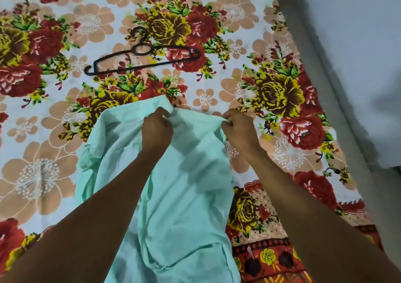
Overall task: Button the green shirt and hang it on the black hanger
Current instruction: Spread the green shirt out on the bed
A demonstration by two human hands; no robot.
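The light green shirt (184,196) lies lengthwise on the floral bedsheet, running from the bottom edge of view up to the middle. My left hand (156,128) pinches the shirt's far edge, fingers closed on the cloth. My right hand (237,128) grips the same far edge further right, lifting it slightly. The black hanger (138,60) lies flat on the sheet beyond the shirt, to the upper left of my hands, hook pointing away. No buttons are visible.
The bed with its red, yellow and peach floral bedsheet (271,87) fills most of the view. Its right edge meets a grey ledge (338,109) and a pale wall (358,44).
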